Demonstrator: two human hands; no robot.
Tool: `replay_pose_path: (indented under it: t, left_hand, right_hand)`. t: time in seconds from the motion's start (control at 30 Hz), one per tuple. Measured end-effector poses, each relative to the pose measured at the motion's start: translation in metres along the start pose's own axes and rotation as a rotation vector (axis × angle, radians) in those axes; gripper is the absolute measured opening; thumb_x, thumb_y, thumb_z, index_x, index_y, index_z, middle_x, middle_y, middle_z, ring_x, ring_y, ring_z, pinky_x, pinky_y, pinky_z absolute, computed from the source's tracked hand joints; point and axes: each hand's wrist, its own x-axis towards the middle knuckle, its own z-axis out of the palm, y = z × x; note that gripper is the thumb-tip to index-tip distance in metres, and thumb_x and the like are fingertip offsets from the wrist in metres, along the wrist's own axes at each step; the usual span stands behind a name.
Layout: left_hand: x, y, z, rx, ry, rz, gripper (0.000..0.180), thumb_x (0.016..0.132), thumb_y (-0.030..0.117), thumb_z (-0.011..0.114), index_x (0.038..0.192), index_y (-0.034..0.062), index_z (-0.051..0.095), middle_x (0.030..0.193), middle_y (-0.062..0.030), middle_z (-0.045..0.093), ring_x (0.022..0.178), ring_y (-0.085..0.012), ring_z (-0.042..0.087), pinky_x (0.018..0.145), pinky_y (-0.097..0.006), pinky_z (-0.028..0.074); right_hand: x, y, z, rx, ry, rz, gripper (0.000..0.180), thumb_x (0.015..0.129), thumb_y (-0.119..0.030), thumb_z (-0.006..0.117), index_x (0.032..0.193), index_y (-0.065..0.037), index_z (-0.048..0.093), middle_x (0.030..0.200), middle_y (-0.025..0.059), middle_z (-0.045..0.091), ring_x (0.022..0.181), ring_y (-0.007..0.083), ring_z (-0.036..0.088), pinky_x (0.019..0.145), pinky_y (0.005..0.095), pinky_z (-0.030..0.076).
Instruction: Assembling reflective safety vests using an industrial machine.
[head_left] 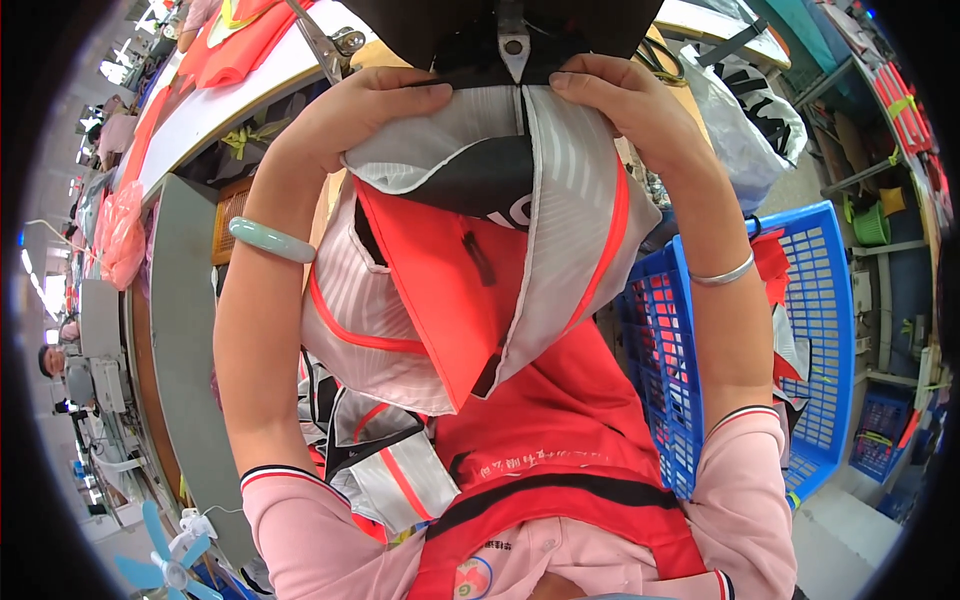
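A half-sewn garment piece hangs between my hands, made of pale grey striped fabric with red piping, a black panel and a red panel. My left hand pinches its upper left edge between thumb and fingers. At the upper right edge my right hand pinches the cloth the same way. The top edge is stretched between them, just under the metal presser part of a dark sewing machine. Shadow hides the exact contact there. The lower part drapes over my red apron.
A blue plastic basket with cloth pieces stands at my right. More grey, black and red pieces lie by my left side. Behind are a white table with red cloth, a white sack and a blue fan.
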Motion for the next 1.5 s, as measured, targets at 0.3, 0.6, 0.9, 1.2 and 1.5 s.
replay_pose_path:
  t: [0.3,0.6,0.9,1.2,1.5]
  left_hand:
    - [-0.037,-0.018,0.030,0.424,-0.078,0.073,0.035,0.091,0.022,0.063,0.115,-0.0028,0.061,0.097,-0.0022,0.066,0.088,-0.0066,0.058,0.080,-0.022,0.046]
    - [-0.068,-0.024,0.102,0.150,-0.312,0.156,0.032,0.088,0.014,0.064,0.114,-0.0050,0.059,0.097,-0.0053,0.066,0.087,-0.0101,0.059,0.079,-0.025,0.048]
    - [-0.121,-0.095,0.107,0.531,0.199,0.145,0.028,0.082,0.022,0.071,0.097,-0.0009,0.065,0.079,-0.0086,0.067,0.068,-0.0193,0.061,0.063,-0.034,0.047]
    - [-0.074,0.017,0.044,0.436,0.133,0.334,0.020,0.082,0.016,0.071,0.087,-0.0030,0.066,0.073,0.0027,0.060,0.069,-0.0036,0.051,0.063,-0.021,0.043]
    - [-0.014,0.000,0.023,0.420,0.100,0.270,0.029,0.084,0.026,0.071,0.094,-0.0006,0.070,0.079,-0.0006,0.066,0.072,-0.0060,0.057,0.069,-0.023,0.047]
  right_hand:
    - [-0.067,-0.011,-0.007,-0.369,-0.369,0.024,0.030,0.084,-0.028,0.065,0.101,-0.003,0.067,0.087,0.0058,0.066,0.076,0.0141,0.060,0.070,0.0274,0.047]
    - [-0.093,-0.002,0.067,-0.635,-0.113,-0.400,0.059,0.073,-0.023,0.071,0.121,0.003,0.049,0.095,0.0211,0.064,0.091,0.0387,0.061,0.078,0.0456,0.049]
    - [-0.101,0.009,0.031,-0.573,-0.124,-0.145,0.025,0.079,-0.026,0.066,0.085,-0.002,0.065,0.073,0.0165,0.062,0.068,0.0351,0.058,0.062,0.0401,0.046]
    - [-0.079,-0.021,0.009,-0.500,0.134,-0.191,0.034,0.086,-0.032,0.064,0.086,0.002,0.065,0.060,0.0126,0.055,0.053,0.0225,0.051,0.053,0.0345,0.040]
    - [-0.028,-0.001,-0.004,-0.631,0.133,-0.101,0.032,0.089,-0.033,0.063,0.095,-0.002,0.067,0.072,0.0047,0.060,0.065,0.0122,0.053,0.062,0.0265,0.043]
